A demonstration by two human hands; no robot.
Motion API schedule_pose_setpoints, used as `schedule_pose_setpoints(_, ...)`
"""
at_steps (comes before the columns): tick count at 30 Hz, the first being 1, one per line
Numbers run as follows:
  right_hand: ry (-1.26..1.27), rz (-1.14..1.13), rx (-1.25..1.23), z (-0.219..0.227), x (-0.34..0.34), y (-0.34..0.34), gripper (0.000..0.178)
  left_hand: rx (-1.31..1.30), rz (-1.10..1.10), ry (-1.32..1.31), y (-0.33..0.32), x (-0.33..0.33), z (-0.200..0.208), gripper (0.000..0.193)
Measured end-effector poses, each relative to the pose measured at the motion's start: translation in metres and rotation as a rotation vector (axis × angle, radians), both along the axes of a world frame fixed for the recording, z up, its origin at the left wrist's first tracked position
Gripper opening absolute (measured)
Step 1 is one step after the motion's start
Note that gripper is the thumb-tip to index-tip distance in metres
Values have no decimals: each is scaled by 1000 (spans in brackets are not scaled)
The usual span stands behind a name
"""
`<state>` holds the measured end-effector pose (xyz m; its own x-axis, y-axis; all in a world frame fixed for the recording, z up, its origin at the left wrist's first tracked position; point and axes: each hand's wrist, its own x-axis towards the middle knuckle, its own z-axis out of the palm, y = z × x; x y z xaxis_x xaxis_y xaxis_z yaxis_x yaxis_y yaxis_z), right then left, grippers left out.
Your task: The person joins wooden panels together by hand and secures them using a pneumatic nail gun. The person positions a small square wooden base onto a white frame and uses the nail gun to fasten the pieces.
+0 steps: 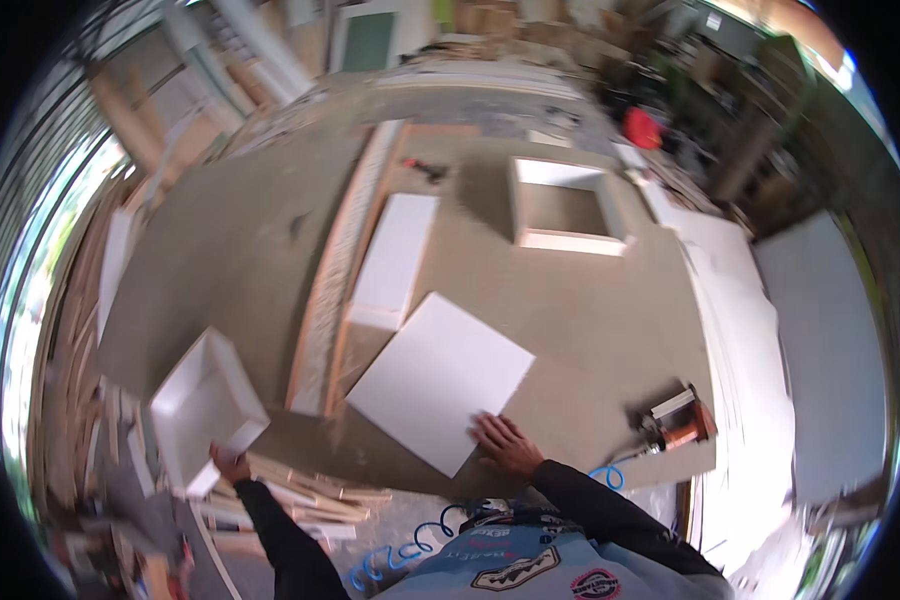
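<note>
My left hand (230, 465) is closed on the near edge of a white open box (183, 400), which is tilted at the table's left front corner. Its far wall and inside face show. With fingers stretched out, my right hand (507, 446) lies flat on the near right edge of a square white panel (443, 380). The panel lies turned cornerwise on the brown worktable (590, 350). Just beyond it is a long white box-like piece (396, 255), beside a long wood-edged board (345, 270).
A white rectangular frame (568, 241) rests at the far right of the table. An orange and black nail gun (682, 422) with a blue air hose (607, 475) lies at the near right. A small red and black tool (428, 169) is farther back. Wood strips (320, 500) lie below the front edge.
</note>
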<state>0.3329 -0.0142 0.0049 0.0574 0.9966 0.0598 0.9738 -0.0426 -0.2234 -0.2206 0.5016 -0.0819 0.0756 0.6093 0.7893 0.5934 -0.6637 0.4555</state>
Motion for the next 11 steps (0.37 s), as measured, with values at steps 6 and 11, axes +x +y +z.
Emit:
schedule_pose_setpoints(6, 86, -90, -53, -3, 11, -46, 72, -1377, 384, -922, -10, 104, 46, 62)
schedule_pose_setpoints(11, 182, 11, 79, -6, 28, -23, 57, -1131, 282, -1103, -25, 55, 39, 58)
